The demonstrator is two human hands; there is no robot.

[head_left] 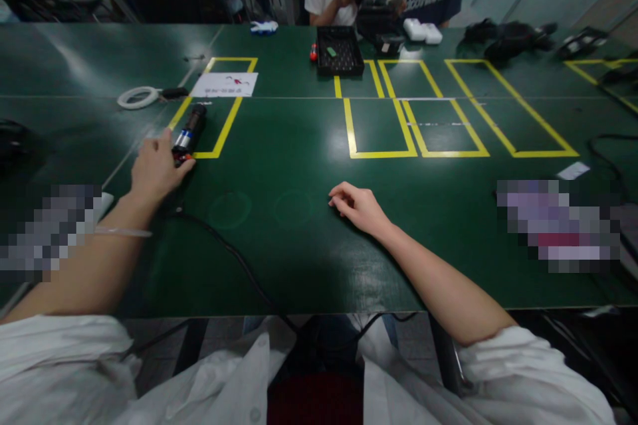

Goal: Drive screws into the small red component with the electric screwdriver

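My left hand (157,169) is at the left of the green table, its thumb and fingers spread around the near end of a dark cylindrical tool (189,129). This tool looks like a flashlight, with a silver and blue band and some red at its near end. It lies at a slant over the left yellow tape outline (228,129). Whether my fingers touch it, I cannot tell. My right hand (356,207) rests on the table right of the middle, fingers loosely curled in, with nothing visible in them.
A white paper sheet (225,84) and a coiled white cable (139,97) lie beyond my left hand. Toward the back stands a black tray (340,66) beside a small red object (314,52). A black cable (232,252) crosses the near side. Two people sit opposite.
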